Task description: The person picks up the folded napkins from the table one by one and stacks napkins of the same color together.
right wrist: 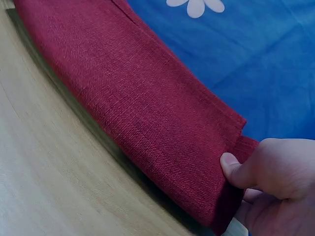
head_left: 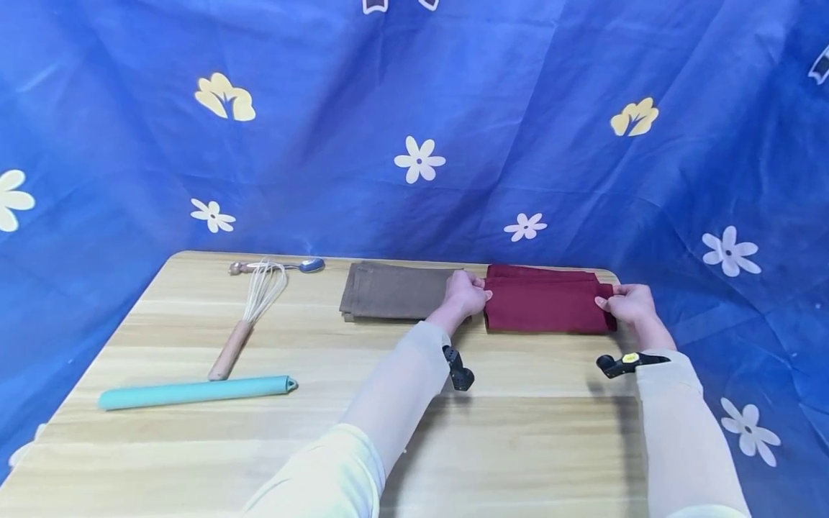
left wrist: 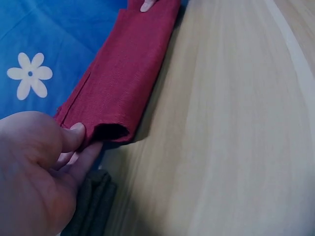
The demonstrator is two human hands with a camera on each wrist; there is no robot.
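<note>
We hold the folded maroon cloth (head_left: pixel 547 302) at the tabletop's (head_left: pixel 518 432) far edge, just right of the brown cloth (head_left: pixel 395 291). Our left hand (head_left: pixel 465 293) and right hand (head_left: pixel 631 303) each pinch one end; even tension should keep the fold square. Fingers beneath stay hidden.

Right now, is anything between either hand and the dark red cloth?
No. The left hand pinches one end of the red cloth, the right hand the other; the brown cloth lies beside it.

Coarse-woven matt cloth (right wrist: pixel 147 113), smooth wood table (head_left: pixel 518 432)
</note>
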